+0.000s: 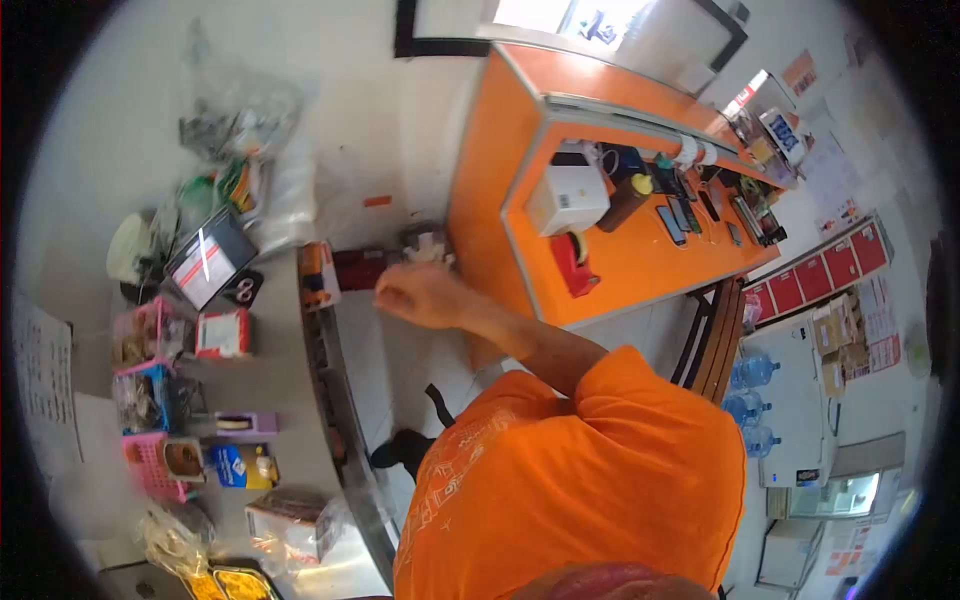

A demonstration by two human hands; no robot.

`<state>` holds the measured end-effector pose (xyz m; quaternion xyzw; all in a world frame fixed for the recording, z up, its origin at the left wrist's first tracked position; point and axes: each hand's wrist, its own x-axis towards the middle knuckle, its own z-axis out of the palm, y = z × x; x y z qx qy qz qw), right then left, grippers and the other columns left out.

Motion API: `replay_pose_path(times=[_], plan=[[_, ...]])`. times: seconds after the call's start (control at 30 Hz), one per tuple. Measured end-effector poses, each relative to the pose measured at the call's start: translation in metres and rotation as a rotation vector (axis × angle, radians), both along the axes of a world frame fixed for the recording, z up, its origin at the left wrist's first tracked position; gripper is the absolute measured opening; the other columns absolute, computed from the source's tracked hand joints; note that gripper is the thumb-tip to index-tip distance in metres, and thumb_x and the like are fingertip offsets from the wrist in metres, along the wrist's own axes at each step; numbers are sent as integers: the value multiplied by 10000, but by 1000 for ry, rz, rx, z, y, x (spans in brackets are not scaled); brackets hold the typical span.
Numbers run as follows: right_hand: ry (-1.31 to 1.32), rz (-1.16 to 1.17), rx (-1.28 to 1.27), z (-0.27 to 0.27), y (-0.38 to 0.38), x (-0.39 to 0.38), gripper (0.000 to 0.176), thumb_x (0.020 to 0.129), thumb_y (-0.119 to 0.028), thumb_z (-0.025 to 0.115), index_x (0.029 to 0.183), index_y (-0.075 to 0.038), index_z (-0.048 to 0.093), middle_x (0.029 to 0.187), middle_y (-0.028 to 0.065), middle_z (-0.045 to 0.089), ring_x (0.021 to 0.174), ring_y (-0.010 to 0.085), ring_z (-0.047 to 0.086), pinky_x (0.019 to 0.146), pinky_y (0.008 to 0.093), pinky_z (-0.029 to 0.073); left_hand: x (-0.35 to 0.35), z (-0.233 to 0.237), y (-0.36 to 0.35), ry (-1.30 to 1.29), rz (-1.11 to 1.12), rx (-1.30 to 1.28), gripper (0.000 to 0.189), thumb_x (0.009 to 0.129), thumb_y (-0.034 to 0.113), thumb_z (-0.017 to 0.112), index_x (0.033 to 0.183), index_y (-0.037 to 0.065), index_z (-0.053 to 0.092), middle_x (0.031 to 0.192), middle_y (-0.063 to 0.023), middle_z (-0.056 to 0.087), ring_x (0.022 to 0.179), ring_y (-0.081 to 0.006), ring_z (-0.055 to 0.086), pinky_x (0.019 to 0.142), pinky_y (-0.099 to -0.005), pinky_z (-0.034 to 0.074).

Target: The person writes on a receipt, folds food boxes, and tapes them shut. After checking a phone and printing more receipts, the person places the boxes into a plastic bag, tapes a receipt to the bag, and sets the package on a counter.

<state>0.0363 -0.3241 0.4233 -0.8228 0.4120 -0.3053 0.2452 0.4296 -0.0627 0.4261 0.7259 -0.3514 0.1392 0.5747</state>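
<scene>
My right hand (425,296) reaches out from an orange sleeve, fingers curled into a loose fist. Nothing shows in it. It hangs over the gap between a grey counter (285,400) on the left and an orange counter (500,190). Beyond the fist is a dark red object (360,269) low by the wall. Closest on the grey counter's end is an orange-and-white box (320,275). My left hand is out of view.
The grey counter carries a tablet (212,258), scissors (244,289), a pink basket (155,465) and a purple tape dispenser (245,424). On the orange counter are a red tape dispenser (573,268), a brown bottle (625,205) and phones (672,222). A wooden bench (718,340) stands behind.
</scene>
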Motion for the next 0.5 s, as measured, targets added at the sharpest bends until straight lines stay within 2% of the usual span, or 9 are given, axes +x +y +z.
replay_pose_path(times=[0.07, 0.13, 0.17, 0.2, 0.23, 0.33, 0.4, 0.43, 0.5], plan=[[-290, -401, -205, 10, -11, -117, 108, 844, -149, 664, 870, -48, 694, 828, 106, 695, 804, 234, 678, 691, 366, 519, -62, 30, -28, 119, -275, 209, 347, 881, 145, 556, 1187, -1, 627, 971, -117, 663, 908, -200, 614, 780, -316, 496], [-448, -736, -504, 4, -30, -252, 59, 828, -86, 653, 849, -36, 676, 794, 54, 673, 743, 146, 633, 619, 313, 486, -128, 24, -57, 249, -594, 582, 363, 867, 131, 558, 1187, -12, 655, 951, -120, 678, 909, -197, 621, 793, -308, 491], [-606, -818, -531, -1, -36, -329, 64, 853, -80, 629, 826, -34, 664, 802, 35, 667, 742, 126, 612, 621, 296, 464, -155, -3, -76, 170, -748, 838, 363, 916, 177, 622, 1246, 27, 629, 886, -58, 649, 765, -113, 532, 702, -286, 433], [-629, -860, -566, 3, -36, -395, 127, 892, -109, 596, 828, -26, 669, 807, 51, 666, 753, 123, 606, 650, 286, 471, -213, -1, -93, 255, -944, 880, 379, 920, 185, 644, 1270, 42, 616, 810, -22, 604, 686, -106, 509, 661, -288, 435], [-651, -903, -601, 8, -36, -459, 191, 931, -137, 563, 831, -17, 674, 812, 68, 666, 763, 121, 601, 679, 276, 478, -260, -2, -104, 473, -978, 980, 402, 930, 217, 647, 1296, 57, 599, 804, -29, 610, 676, -103, 522, 669, -279, 446], [-839, -1185, -236, -5, -47, -616, 289, 937, -227, 536, 887, 11, 691, 871, 89, 684, 851, 159, 609, 745, 310, 461, -335, -35, -128, 437, -1261, 917, 445, 929, 238, 652, 1333, 71, 567, 857, -77, 664, 786, -115, 600, 732, -277, 475], [-473, -1376, -465, -57, -82, -754, 320, 954, -270, 537, 953, 10, 691, 950, 110, 687, 881, 171, 622, 731, 322, 464, -376, -30, -135, 481, -1401, 894, 459, 932, 246, 647, 1344, 68, 554, 888, -95, 685, 852, -124, 630, 777, -284, 487], [1, -1341, -526, -61, -84, -798, 306, 950, -256, 540, 1059, 5, 657, 1003, 119, 667, 908, 212, 619, 762, 361, 471, -386, -25, -135, 467, -1375, 939, 466, 934, 255, 644, 1350, 67, 547, 896, -98, 687, 868, -132, 634, 792, -289, 488], [-969, -1282, -280, -47, -111, -829, 287, 957, -241, 535, 1130, -31, 624, 1023, 108, 648, 927, 244, 610, 820, 413, 465, -399, -15, -145, 427, -1324, 1024, 482, 938, 273, 637, 1361, 67, 533, 913, -104, 692, 899, -146, 642, 820, -297, 490]])
